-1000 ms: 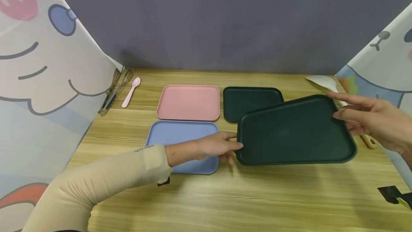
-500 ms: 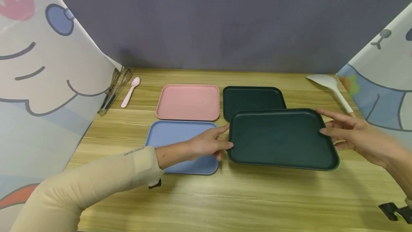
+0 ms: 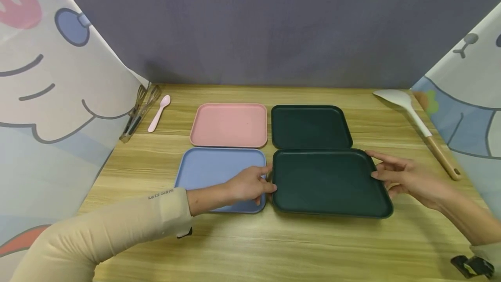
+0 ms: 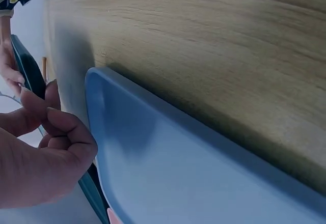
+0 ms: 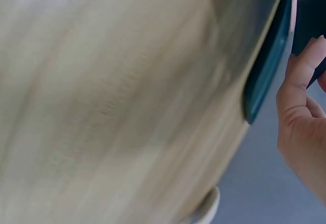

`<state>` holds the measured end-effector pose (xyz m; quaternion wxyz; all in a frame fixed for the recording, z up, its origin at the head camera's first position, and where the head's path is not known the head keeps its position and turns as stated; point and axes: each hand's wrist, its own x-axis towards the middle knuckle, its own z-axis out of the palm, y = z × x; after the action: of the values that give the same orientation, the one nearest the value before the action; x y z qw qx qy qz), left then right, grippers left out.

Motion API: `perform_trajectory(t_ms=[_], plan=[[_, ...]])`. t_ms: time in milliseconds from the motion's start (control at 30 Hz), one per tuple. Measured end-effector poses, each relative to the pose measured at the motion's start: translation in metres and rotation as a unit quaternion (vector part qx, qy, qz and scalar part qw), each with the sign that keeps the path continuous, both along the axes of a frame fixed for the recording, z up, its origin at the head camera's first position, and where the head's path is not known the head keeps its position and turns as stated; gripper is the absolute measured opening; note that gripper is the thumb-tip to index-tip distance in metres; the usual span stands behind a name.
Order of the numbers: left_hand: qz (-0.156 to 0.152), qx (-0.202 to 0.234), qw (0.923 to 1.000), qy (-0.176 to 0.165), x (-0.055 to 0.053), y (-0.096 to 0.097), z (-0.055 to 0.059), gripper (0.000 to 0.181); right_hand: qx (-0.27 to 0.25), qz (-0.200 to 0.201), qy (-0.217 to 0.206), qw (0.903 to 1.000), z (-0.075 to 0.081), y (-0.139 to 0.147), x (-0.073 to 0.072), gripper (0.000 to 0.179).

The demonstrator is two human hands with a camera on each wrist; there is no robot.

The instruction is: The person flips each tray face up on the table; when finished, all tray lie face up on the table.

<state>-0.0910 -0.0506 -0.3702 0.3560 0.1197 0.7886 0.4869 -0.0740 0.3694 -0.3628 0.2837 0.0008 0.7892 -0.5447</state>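
Observation:
Both hands hold a dark green tray [image 3: 328, 182] by its short sides, just over the table, its right side slightly higher. My left hand [image 3: 248, 185] pinches the left edge, above the blue tray [image 3: 213, 164]. At the right edge, my right hand [image 3: 407, 182] grips with thumb and fingers. Behind the held tray lies a second dark green tray [image 3: 310, 126], flat on the table, and left of that a pink tray [image 3: 228, 125]. In the left wrist view the left fingers [image 4: 66, 130] hide part of the held tray [image 4: 29, 74].
A pair of metal tongs [image 3: 137, 119] and a pale pink spoon [image 3: 158, 114] lie at the left. Along the right side lies a white ladle [image 3: 411, 112] with a wooden handle. Printed cloth hangs at both sides, and a grey wall [image 3: 250, 29] stands behind.
The held green tray has moved left and down toward the table and turned square to the other trays. Both hands moved with it, uncovering the ladle's handle.

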Motion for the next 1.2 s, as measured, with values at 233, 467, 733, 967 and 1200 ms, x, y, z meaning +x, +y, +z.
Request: perform_trajectory(t_ms=[233, 467, 733, 967, 1200], plan=[[-0.027, -0.027, 0.999, 0.024, -0.001, 0.004, 0.001, 0.071, 0.007, 0.015, -0.019, 0.9997, -0.015, -0.004, 0.0, 0.071], [-0.038, -0.056, 0.9975, 0.021, -0.007, 0.008, 0.003, 0.074, 0.009, 0.012, -0.02, 0.9997, -0.024, -0.005, -0.003, 0.075], [-0.04, -0.068, 0.9968, 0.014, -0.012, 0.011, 0.001, 0.076, 0.022, 0.016, -0.015, 0.9995, -0.027, -0.009, -0.006, 0.075], [-0.068, -0.109, 0.991, 0.041, -0.014, 0.016, 0.0, 0.079, 0.039, 0.018, -0.006, 0.9991, -0.029, -0.013, -0.009, 0.078], [-0.092, -0.162, 0.9801, 0.069, -0.012, 0.023, 0.002, 0.082, 0.048, 0.032, 0.011, 0.9983, -0.027, -0.016, -0.011, 0.076]])
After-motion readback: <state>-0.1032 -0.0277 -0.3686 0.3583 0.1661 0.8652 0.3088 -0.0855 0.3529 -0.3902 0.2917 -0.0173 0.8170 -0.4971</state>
